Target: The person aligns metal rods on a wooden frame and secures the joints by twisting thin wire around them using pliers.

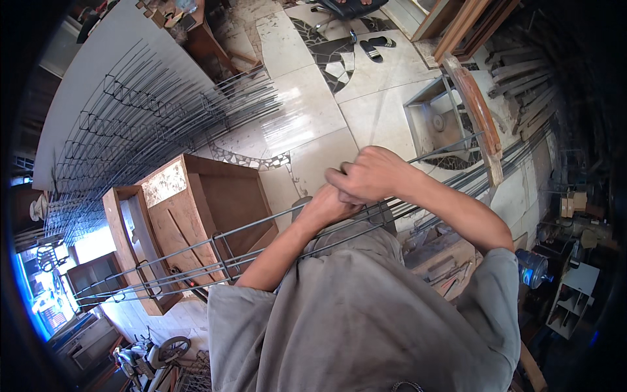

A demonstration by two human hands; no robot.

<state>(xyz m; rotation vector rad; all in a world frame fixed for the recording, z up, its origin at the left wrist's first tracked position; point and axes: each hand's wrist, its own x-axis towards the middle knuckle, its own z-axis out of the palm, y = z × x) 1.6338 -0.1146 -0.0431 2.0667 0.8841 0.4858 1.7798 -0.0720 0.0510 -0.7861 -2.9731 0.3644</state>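
"Head view: how's my grip?"

"Right hand (372,173) clenched; left hand (331,208), I can't tell. My rebar frame (219,258) crosses the near side of the cabinet (225,196); I'd best brace it firmly."

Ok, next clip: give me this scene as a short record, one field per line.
left grip: bare, close against the right grip, partly hidden; contents not visible
right grip: bare, fingers curled; contents not visible
work: long grey metal-rod frame with rectangular ties, crossing beneath the left forearm
left side: brown wooden box-shaped cabinet; many thin grey metal rods beyond it
right side: reddish-brown wooden beam; translucent blue plastic water jug
far floor: black-and-white slippers on pale tiles
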